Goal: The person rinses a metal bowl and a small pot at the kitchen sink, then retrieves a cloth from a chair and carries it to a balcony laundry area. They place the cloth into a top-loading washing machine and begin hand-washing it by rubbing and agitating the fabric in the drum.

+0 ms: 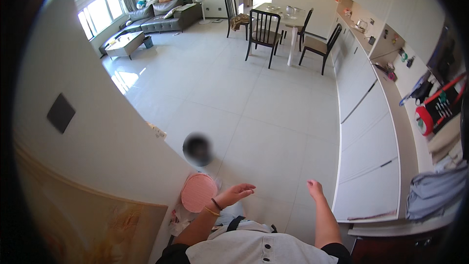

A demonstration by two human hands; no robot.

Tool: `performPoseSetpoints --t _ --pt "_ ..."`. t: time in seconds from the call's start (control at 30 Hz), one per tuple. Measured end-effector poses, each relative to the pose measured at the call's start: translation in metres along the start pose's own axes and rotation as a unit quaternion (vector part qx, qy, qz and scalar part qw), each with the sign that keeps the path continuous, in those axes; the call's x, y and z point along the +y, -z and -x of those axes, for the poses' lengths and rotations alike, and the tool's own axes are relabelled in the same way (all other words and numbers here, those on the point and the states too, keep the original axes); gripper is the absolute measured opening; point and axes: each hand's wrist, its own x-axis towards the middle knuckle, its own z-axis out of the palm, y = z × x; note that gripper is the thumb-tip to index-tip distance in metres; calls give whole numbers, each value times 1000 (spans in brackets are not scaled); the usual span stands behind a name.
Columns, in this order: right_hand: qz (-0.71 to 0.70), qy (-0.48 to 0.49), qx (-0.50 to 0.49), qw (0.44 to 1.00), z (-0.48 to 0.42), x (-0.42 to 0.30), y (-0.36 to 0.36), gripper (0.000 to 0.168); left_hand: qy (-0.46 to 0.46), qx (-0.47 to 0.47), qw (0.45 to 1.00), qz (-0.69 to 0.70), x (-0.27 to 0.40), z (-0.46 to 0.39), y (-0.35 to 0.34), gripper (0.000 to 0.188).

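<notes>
My left hand (240,193) is held out in front of my body, fingers loosely apart and slightly curled, with nothing in it. It wears a dark band and a yellow band at the wrist. My right hand (315,187) hangs over the tiled floor (271,161), its fingers curled inward; I see nothing held, but the palm side is hidden. Just left of my left hand is a pink round padded seat or cushion (199,192), beside the wall. Below it lies a crumpled plastic bag (179,222).
White cabinets (368,161) line the right side, with a grey cloth (436,190) on the bench. A wall corner (146,146) and framed picture (110,227) bound the left. Ahead stand a dining table (300,16), black chairs (264,25), a grey sofa (161,20) and coffee table (124,44).
</notes>
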Motion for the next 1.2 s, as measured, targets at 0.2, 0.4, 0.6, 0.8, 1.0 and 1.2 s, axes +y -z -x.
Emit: performPoseSetpoints --t 0.2,0.4,0.6,0.8,1.0,1.2 --pt "-95 60 -82 990 -179 -124 -48 28 3 16 1000 -21 34 -143 130 39" --pt "23 40 -271 962 -251 -95 -62 31 -66 46 995 -66 133 -306 251 36" --pt "80 -161 -315 932 -313 -61 -29 29 -80 37 995 -37 220 -430 354 37" --pt "188 -120 -344 912 -506 -149 -14 32 -36 112 992 -38 216 -536 470 37" --pt "167 -19 -195 966 -869 -236 -74 30 -61 204 977 5 266 -630 590 37" --pt "13 210 -173 962 -1091 -514 -115 29 -53 240 966 81 287 -693 701 40"
